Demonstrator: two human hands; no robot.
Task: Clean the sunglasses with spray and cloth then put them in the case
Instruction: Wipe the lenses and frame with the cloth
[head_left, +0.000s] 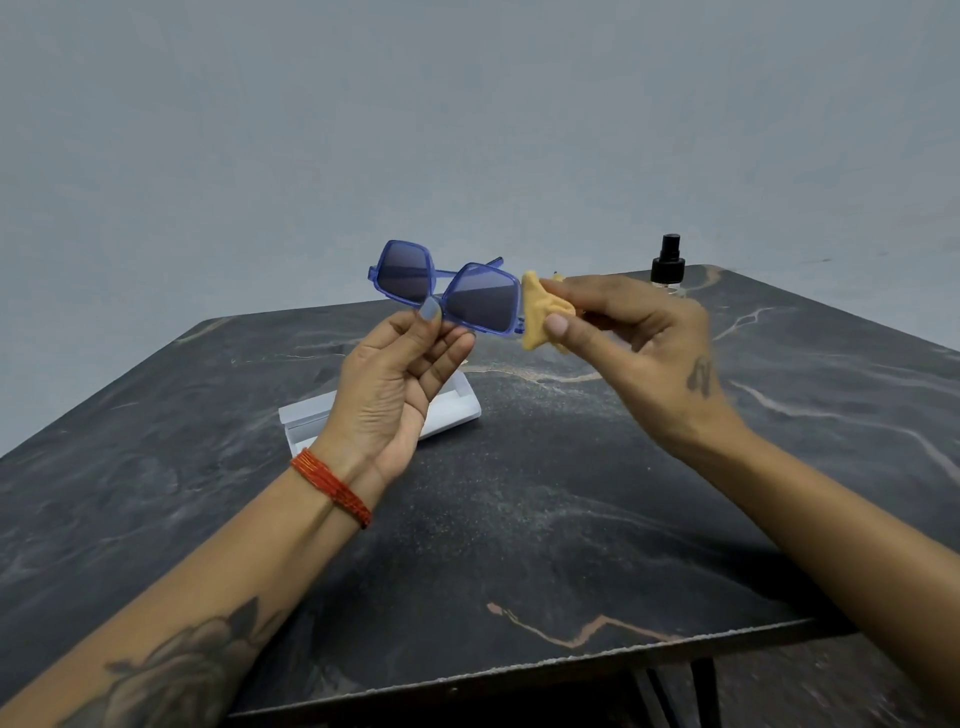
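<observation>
Head view: my left hand (400, 364) pinches the light, fragile sunglasses (449, 293) at the bridge while my right hand (634, 338) pinches the soft cloth (540, 312) against the frame's edge.

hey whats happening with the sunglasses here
A person is cleaning blue sunglasses. The left hand holds them up by the bridge, and the right hand pinches a yellow cloth at the edge of one lens. The white case lies open on the dark table; the spray bottle stands at the back.
</observation>
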